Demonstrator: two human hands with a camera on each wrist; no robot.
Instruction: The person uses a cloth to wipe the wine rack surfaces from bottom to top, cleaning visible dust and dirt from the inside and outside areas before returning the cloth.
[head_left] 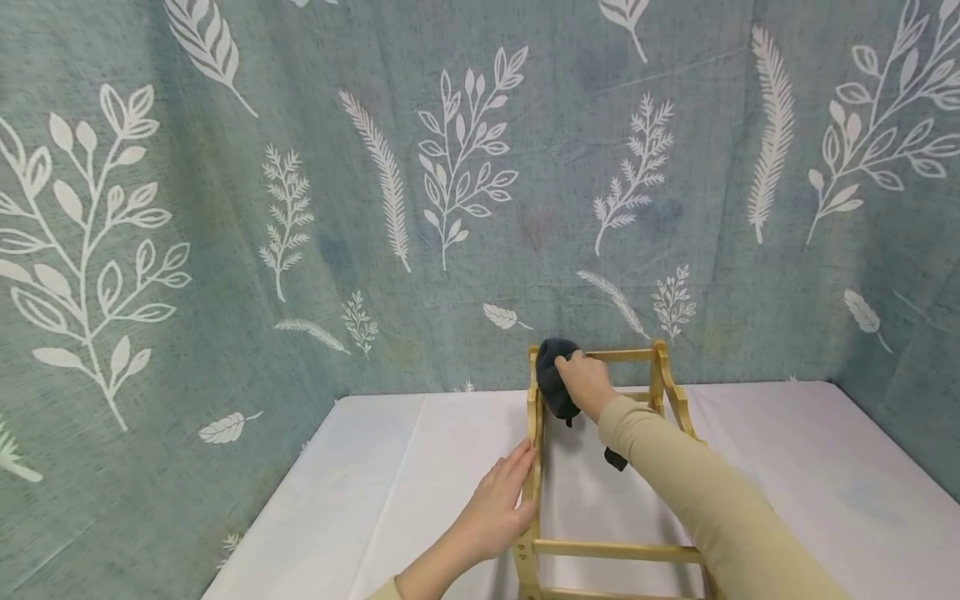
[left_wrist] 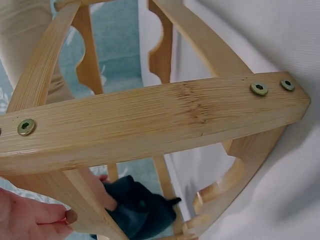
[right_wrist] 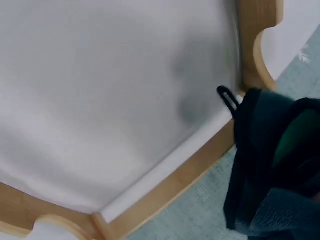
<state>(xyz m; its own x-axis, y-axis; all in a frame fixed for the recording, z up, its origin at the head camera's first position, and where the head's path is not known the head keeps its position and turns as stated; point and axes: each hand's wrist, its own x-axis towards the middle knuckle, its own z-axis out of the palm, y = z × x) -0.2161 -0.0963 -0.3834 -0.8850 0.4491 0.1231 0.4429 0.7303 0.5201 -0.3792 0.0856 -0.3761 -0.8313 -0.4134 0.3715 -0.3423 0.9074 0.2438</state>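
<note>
A light wooden rack [head_left: 615, 550] with wavy-cut sides stands on the white-covered table. My right hand [head_left: 587, 382] grips a dark blue-green cloth [head_left: 557, 379] against the rack's far left corner. In the right wrist view, the bunched cloth [right_wrist: 270, 165] shows a small hanging loop; the fingers are almost entirely hidden by it. My left hand [head_left: 495, 507] rests against the rack's left side, its fingers straight along the wood. The left wrist view shows that hand [left_wrist: 30, 215] touching the wood at lower left, and the cloth [left_wrist: 142, 207] beyond the bars.
White cloth [head_left: 382, 467] covers the table around the rack. A grey-green curtain [head_left: 465, 317] with white leaf prints hangs behind and at both sides. Below the right sleeve [head_left: 697, 475] shows a small dark object [head_left: 617, 459]. Crossbars span the rack's near and far ends.
</note>
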